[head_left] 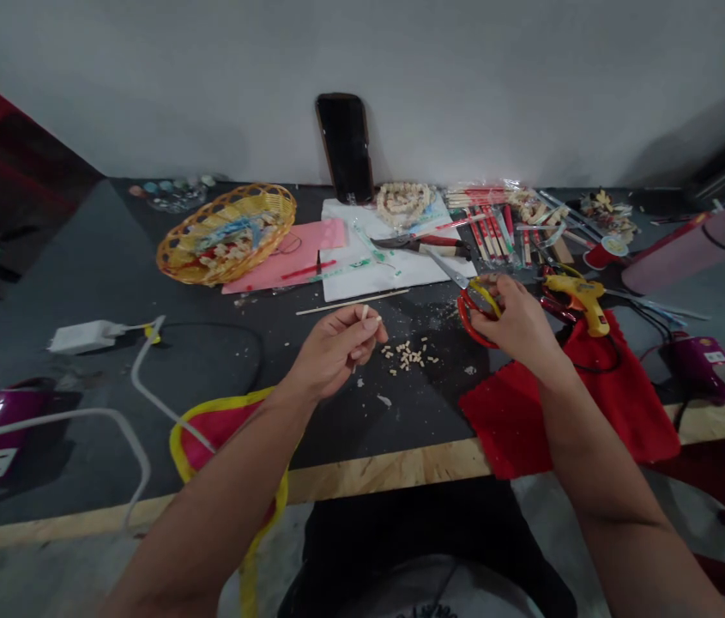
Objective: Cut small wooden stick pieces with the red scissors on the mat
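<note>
My left hand is closed in a pinch on a thin pale wooden stick, whose short ends show at the fingers. Much of the stick is hidden by the hand. In my right hand are scissors with red and yellow handles, blades pointing up and left, away from the stick. Between and below the hands lies a small pile of short cut wooden pieces. A long wooden stick rests on the table just beyond my left hand.
A yellow wicker basket stands back left. Pliers lie on white paper, with a phone leaning on the wall behind. Right are packaged chopsticks, a yellow glue gun, red cloth and a pink bottle.
</note>
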A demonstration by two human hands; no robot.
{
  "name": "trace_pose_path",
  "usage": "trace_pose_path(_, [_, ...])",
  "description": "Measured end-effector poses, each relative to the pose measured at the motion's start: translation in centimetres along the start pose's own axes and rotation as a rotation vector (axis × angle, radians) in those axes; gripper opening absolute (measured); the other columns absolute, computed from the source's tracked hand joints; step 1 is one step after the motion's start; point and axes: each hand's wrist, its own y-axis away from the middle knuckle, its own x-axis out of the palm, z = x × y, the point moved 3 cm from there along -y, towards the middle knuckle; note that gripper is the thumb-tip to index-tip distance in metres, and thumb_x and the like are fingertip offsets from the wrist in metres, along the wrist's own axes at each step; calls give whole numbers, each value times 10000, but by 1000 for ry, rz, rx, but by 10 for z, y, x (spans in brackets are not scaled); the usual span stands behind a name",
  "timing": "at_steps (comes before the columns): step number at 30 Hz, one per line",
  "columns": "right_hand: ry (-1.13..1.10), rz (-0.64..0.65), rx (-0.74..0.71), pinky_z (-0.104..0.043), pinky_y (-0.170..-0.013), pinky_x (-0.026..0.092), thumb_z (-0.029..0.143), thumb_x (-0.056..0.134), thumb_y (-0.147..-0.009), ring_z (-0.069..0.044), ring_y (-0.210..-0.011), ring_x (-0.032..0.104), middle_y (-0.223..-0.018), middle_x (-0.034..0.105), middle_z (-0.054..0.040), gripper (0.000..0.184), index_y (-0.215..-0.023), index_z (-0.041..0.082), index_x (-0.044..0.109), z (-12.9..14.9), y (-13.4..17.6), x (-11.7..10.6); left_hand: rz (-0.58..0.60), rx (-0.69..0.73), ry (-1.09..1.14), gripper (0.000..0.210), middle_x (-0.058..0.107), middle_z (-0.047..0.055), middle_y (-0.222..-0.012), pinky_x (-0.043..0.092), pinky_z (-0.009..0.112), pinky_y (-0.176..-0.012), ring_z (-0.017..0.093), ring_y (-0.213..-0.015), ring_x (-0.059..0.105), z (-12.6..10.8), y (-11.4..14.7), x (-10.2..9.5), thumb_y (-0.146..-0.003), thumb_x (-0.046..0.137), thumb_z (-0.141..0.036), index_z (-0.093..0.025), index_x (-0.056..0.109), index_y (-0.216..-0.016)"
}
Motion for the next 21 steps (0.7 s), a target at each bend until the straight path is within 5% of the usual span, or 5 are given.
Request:
trace_pose_path(4, [-311, 29, -185, -369, -792, 534, 365, 717, -759, -215, -920, 587, -1165, 574, -105, 628, -1329, 215, 502, 27, 7, 0, 8, -4, 9, 299, 626, -14, -621, 249, 149, -403, 6, -398, 332, -1, 1, 1, -707, 778, -347, -138, 566, -698])
trace_pose_path(9, [-372, 196, -428, -426, -948, 505, 374, 742, -759, -247, -1132, 536, -1203, 540, -96, 669, -1372, 280, 491, 53, 22, 13, 6, -14, 16, 343, 619, -11, -580, 236, 148, -397, 14, -397, 334, 0, 0, 0, -639, 828, -368, -146, 578, -716])
trace_pose_path(21, [-337, 205, -463, -406, -963, 523, 372, 713, -789, -239, -1135, 575, -1209, 592, -97, 643, -1383, 274, 487, 55, 25, 17, 0, -4, -40, 351, 611, -4, -542, 208, 171, -396, 36, -409, 345, 0, 1, -1, -586, 852, -350, -151, 573, -661])
